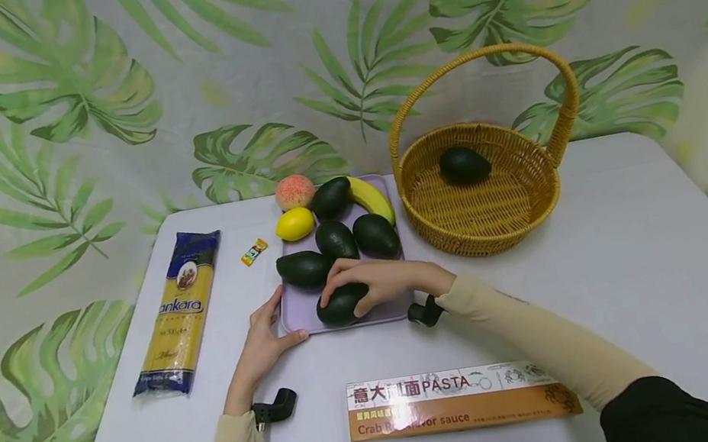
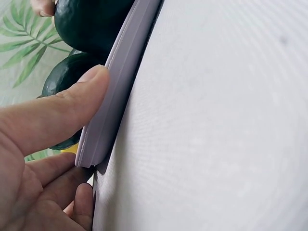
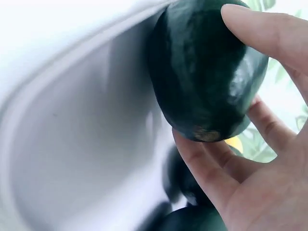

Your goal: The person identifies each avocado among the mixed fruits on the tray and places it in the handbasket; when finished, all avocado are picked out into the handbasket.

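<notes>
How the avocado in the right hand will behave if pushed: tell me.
Rounded, the avocado would probably roll; the rimmed tray might stop it. Its shiny skin may be slippery for the right hand. No dent shows, so it's probably firm.

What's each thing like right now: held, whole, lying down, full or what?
Left hand: holding tray corner
Right hand: gripping an avocado
Purple tray: flat, holding fruit
Wicker basket: upright, one avocado inside
Banana: unpeeled, partly hidden
Lemon: whole
Peach: whole
Pasta bag: lying flat
Pasta box: lying flat, partly covered by sleeve
Candy: wrapped
</notes>
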A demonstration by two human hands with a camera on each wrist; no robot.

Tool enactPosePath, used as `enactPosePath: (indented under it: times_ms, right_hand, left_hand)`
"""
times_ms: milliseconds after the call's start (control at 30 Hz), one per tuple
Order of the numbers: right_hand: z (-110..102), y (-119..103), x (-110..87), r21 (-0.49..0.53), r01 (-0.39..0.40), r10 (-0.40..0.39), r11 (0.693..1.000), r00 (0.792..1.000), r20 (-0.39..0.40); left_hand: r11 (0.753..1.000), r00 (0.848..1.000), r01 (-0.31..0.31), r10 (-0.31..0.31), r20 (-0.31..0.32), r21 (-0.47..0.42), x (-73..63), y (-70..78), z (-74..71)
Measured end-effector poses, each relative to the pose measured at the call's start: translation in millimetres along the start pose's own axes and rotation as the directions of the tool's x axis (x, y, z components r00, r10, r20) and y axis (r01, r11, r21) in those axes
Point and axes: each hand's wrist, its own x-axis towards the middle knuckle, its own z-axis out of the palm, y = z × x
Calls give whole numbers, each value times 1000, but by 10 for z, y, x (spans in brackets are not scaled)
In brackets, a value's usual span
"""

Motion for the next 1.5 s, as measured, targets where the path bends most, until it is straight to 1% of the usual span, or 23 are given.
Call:
enactPosePath:
  times_ms: [67,233,400,467,533,633,700,767,833,867,900,967,1000,1067,1133,1233,1367,1500]
  right_hand:
    - [9,19,-44,-3,-8,8,1000,999,-32]
    - [-64,35,-235,64,-14,21,998,993,-117]
    - [-279,-32,-523,124,-6,30,992,980,-196]
    - [-386,-53,-667,138,-16,48,990,972,-232]
    - [-499,-57,-822,134,-38,75,990,958,-275]
    - [-671,-39,-1073,122,-74,113,990,930,-349]
    - [-787,4,-1252,129,-120,162,984,902,-400]
    - [-896,71,-1437,139,-174,219,975,865,-452]
    - [-997,152,-1614,158,-229,278,960,821,-498]
    - [-1042,207,-1698,172,-264,315,949,797,-516]
    - [-1086,255,-1772,175,-287,336,942,776,-535]
    - [-1169,334,-1901,186,-324,371,928,743,-557]
    - [-1206,365,-1954,194,-337,385,922,731,-563]
    - [-1269,425,-2043,203,-364,412,909,713,-568]
    - [-1317,458,-2103,214,-379,431,900,704,-565]
    - [-1367,501,-2154,202,-402,441,893,698,-564]
    - [-1409,527,-2163,178,-428,447,886,689,-571]
    - [-1431,555,-2134,142,-465,453,874,671,-588]
  left_hand:
    - [1000,1000,4,-4,-3,-1,3,0,1]
    - [1000,1000,6,-6,-6,-5,4,2,5]
    - [1000,1000,3,-3,-9,-3,-7,-2,6]
    - [1000,1000,1,-1,-10,-3,-11,-2,6]
    - [1000,1000,0,0,-11,-4,-14,-1,4]
    - [1000,1000,-3,3,-7,-6,-16,-2,3]
    - [1000,1000,-3,3,-5,-7,-18,-1,2]
    - [1000,1000,-6,6,-3,-4,-19,3,1]
    - [1000,1000,-14,14,-5,7,-18,12,-1]
    - [1000,1000,-17,17,-6,13,-18,18,-1]
    - [1000,1000,-21,21,-6,19,-18,24,-4]
    - [999,1000,-26,26,-5,28,-18,36,-7]
    - [999,1000,-26,27,-5,31,-16,40,-7]
    - [999,1000,-24,24,-2,29,-16,46,-7]
    - [999,1000,-20,20,-1,27,-14,48,-5]
    - [999,1000,-25,25,0,28,-7,43,-2]
    - [999,999,-34,34,-1,34,-3,38,1]
    - [999,999,-33,33,-2,33,-10,41,1]
